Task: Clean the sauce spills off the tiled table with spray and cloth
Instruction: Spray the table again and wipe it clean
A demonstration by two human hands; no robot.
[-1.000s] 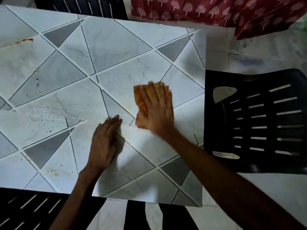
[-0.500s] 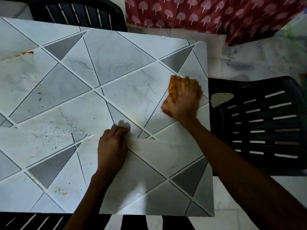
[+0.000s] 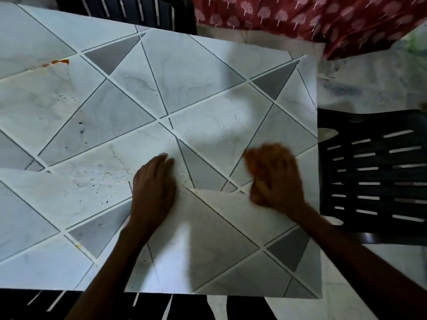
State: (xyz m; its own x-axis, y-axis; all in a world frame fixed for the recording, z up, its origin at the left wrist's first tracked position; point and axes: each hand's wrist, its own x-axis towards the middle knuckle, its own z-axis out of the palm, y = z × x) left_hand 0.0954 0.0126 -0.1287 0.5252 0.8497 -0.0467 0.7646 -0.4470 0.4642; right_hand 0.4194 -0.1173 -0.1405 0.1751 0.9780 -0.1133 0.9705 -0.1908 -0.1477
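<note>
The tiled table [image 3: 196, 72] has a white and grey triangle pattern. My right hand [image 3: 276, 179] is blurred with motion near the table's right side, closed over an orange cloth [image 3: 250, 158] that shows only as an orange edge around the fingers. My left hand [image 3: 153, 192] lies flat on the tiles to its left, fingers together, holding nothing. An orange sauce streak [image 3: 59, 62] sits on the far left of the table. Small dark and yellowish specks [image 3: 101, 181] dot the tiles left of my left hand. No spray bottle is in view.
A black slatted plastic chair [image 3: 374, 176] stands against the table's right edge. Another dark chair [image 3: 129, 12] is at the far side, and one [image 3: 46, 303] below the near edge. Red patterned fabric [image 3: 300, 17] hangs at the top right.
My right hand has swept the cloth from the table's middle out to the right edge, then back toward me. The left hand stayed pressed on the tiles.
</note>
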